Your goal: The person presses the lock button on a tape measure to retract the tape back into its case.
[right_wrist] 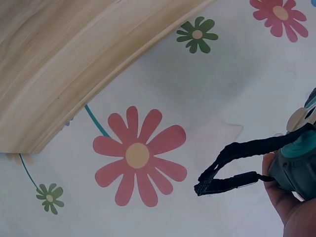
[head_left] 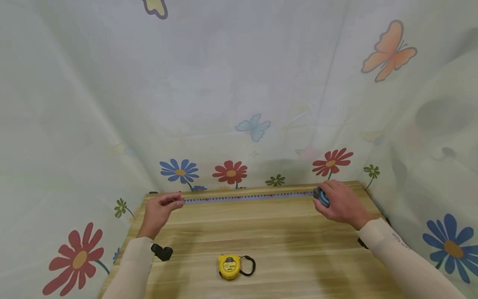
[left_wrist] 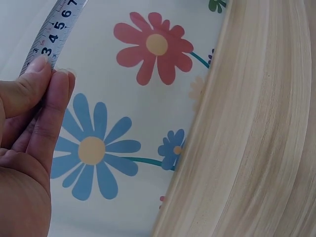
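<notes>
My right hand (head_left: 341, 202) grips a dark grey and blue tape measure (head_left: 321, 197) near the table's back right. In the right wrist view its black strap (right_wrist: 237, 148) hangs in a loop. A white blade (head_left: 239, 198) with black and red numbers stretches left from the case, roughly along the back edge. Between thumb and fingers my left hand (head_left: 158, 211) pinches the blade's end. The left wrist view shows the blade (left_wrist: 54, 37) leaving the fingertips near the number 3; the end itself is hidden in the fingers.
A yellow tape measure (head_left: 229, 266) with a black wrist strap (head_left: 248, 265) lies on the wooden table (head_left: 269, 232), nearer the front. Behind and beside the table hangs a pale sheet (head_left: 209, 83) printed with flowers and butterflies. A black device (head_left: 162, 251) sits at the left wrist.
</notes>
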Action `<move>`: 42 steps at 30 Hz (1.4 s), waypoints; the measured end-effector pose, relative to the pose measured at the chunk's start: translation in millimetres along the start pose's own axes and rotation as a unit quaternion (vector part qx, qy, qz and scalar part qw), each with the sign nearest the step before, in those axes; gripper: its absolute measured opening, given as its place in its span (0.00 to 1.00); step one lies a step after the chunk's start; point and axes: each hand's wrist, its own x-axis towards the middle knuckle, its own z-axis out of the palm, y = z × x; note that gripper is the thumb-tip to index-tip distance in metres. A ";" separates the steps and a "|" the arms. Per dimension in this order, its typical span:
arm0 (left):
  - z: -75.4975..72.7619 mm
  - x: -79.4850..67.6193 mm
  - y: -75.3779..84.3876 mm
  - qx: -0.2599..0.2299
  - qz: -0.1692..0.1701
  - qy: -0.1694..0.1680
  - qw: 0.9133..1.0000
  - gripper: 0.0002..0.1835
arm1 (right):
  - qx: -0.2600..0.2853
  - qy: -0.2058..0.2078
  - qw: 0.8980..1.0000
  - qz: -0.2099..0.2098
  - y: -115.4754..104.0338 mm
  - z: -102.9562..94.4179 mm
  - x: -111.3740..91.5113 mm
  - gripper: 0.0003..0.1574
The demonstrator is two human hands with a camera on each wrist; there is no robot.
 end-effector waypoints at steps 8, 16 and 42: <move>-0.2 -4.4 8.7 -0.008 -0.006 0.000 1.000 0.20 | 0.003 0.014 1.000 -0.003 -1.1 -1.0 0.1 0.21; -0.9 -6.1 9.3 -0.002 0.010 0.001 1.000 0.19 | 0.002 0.023 1.000 -0.010 -2.2 -3.5 0.6 0.18; -3.7 -8.7 9.5 -0.023 0.002 -0.005 1.000 0.22 | 0.000 0.003 1.000 0.001 -6.8 -8.1 2.4 0.18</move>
